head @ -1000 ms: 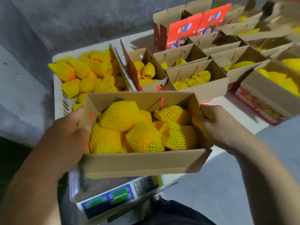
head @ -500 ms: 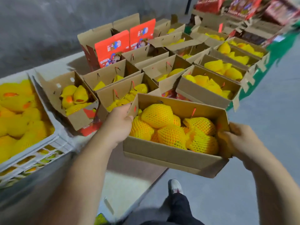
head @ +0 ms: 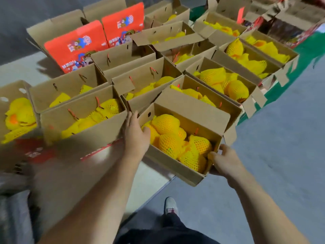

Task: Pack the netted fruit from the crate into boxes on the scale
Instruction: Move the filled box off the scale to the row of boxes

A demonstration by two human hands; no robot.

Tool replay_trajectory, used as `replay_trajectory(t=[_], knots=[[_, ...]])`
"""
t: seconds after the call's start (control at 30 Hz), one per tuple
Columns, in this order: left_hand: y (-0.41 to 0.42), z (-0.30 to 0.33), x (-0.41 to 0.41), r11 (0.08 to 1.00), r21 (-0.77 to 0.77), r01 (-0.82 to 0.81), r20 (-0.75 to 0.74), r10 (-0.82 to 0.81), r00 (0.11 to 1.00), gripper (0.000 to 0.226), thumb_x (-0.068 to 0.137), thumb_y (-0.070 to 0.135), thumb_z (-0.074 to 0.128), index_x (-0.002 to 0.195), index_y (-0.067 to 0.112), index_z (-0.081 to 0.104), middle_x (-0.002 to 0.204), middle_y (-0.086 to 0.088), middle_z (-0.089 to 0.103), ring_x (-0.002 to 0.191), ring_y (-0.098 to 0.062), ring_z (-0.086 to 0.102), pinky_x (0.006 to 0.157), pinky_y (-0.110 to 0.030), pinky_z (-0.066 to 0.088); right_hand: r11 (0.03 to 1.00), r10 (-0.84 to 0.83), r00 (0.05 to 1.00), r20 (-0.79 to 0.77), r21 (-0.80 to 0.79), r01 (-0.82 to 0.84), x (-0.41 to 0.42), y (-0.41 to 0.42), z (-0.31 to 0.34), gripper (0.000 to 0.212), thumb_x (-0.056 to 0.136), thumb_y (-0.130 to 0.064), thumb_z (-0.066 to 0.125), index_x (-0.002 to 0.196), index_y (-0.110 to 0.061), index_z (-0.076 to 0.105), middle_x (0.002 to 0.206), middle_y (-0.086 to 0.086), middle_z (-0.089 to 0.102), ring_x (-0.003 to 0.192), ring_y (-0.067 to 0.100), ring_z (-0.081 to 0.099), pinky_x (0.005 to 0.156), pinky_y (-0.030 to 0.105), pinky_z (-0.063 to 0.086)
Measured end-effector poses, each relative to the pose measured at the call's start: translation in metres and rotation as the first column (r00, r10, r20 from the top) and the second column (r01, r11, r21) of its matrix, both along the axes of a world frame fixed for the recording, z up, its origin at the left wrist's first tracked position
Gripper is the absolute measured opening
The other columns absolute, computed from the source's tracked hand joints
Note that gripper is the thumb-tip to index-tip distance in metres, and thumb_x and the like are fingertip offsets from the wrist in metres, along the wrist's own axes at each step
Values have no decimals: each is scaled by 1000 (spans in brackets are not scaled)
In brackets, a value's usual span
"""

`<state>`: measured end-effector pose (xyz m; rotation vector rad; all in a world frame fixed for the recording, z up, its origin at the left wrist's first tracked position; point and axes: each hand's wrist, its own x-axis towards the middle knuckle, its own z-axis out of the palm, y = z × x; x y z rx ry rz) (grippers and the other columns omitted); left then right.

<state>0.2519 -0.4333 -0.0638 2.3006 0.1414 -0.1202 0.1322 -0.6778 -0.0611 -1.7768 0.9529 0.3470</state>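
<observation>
At the near edge of the packing row, a cardboard box (head: 177, 166) full of netted fruit (head: 166, 123) is held between both hands, its near corner hanging out over the grey floor (head: 281, 155). Left hand (head: 136, 136) grips the left end wall of the box: the thumb is hooked over the rim and touches the netting inside, while the fingers run up the outside of the wall. Right hand (head: 224, 160) grips the near right corner: the thumb lies over the rim against a netted fruit, and the fingers are curled under and behind the corner, mostly hidden. Whether the base of the box rests on anything cannot be told. The back flap of the box stands up and lies against the neighbouring open box (head: 198, 93) behind it, which also holds yellow netted fruit. Further open boxes (head: 84, 124) of the same fruit stand in close rows to the left and behind, touching side to side. Two red printed flaps (head: 91, 44) stand upright at the far left of the rows. Beyond the rows on the right, a green surface (head: 309, 48) shows beside more boxes. A shoe (head: 170, 206) and a dark trouser leg (head: 168, 231) of the person appear at the bottom, on the floor. The lower left of the view is blurred and cannot be read.
</observation>
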Motion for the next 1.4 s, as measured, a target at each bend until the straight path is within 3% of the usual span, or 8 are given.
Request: replay_trajectory(t=[0.07,0.17,0.3,0.47,0.77,1.0,1.23,1.4], knots=[[-18,-15,-37,974,-144,-175,-84,164,983,88,98,15,68,167,27,15,174,-3,3,157,-30,13,125,-44,21,932,266,951,-155,-210,-295,7,-16,9,24,97,-35,62,106,-13,59,74,10,73,57,28,72,63,43,63],[-38,-26,-67,765,-424,-485,-435,297,850,92,103,24,62,163,49,-4,172,-2,8,150,-35,31,113,-47,38,632,410,811,-417,-511,-582,27,-36,33,49,96,-63,51,86,-17,63,82,6,71,73,31,66,68,42,57],[-26,-35,-63,663,-559,-499,-607,83,790,78,110,31,48,158,61,-6,171,8,24,144,-33,47,109,-57,49,490,527,844,-104,-774,-401,64,-21,52,38,96,-62,52,101,-25,60,103,6,61,98,35,56,80,45,51],[-2,-47,-75,698,-541,-470,-625,40,780,70,105,33,48,142,80,11,161,7,44,127,-32,64,88,-50,62,255,697,677,-236,-801,-542,71,22,16,62,97,-44,58,152,-26,38,138,11,41,122,37,40,101,45,38],[14,-58,-82,680,-580,-449,-654,-59,754,68,110,34,50,151,70,10,145,-2,63,107,-30,76,73,-41,65,-14,674,677,-295,-922,-388,61,39,10,44,99,-21,37,136,-15,60,112,15,59,95,37,58,74,45,45],[54,-45,-82,799,-502,-332,-685,-132,716,48,111,28,49,155,41,34,120,-10,77,98,-39,77,84,-51,65,267,774,609,-174,-782,-563,40,56,0,39,96,-13,46,128,-25,28,124,7,43,112,35,47,85,49,48],[-13,-32,-29,831,-451,-325,-636,-43,771,47,111,33,39,156,38,27,151,-10,54,74,-34,78,54,-33,61,370,746,664,-55,-794,-482,75,6,-20,48,97,-7,54,143,-17,48,129,10,50,122,35,48,83,49,53],[-21,-21,4,856,-416,-307,-547,34,837,60,108,49,48,162,34,26,163,-3,40,103,-41,68,44,-27,56,385,800,582,148,-870,-307,75,16,-23,49,87,-12,61,136,-12,59,126,15,54,109,39,48,89,54,49]])
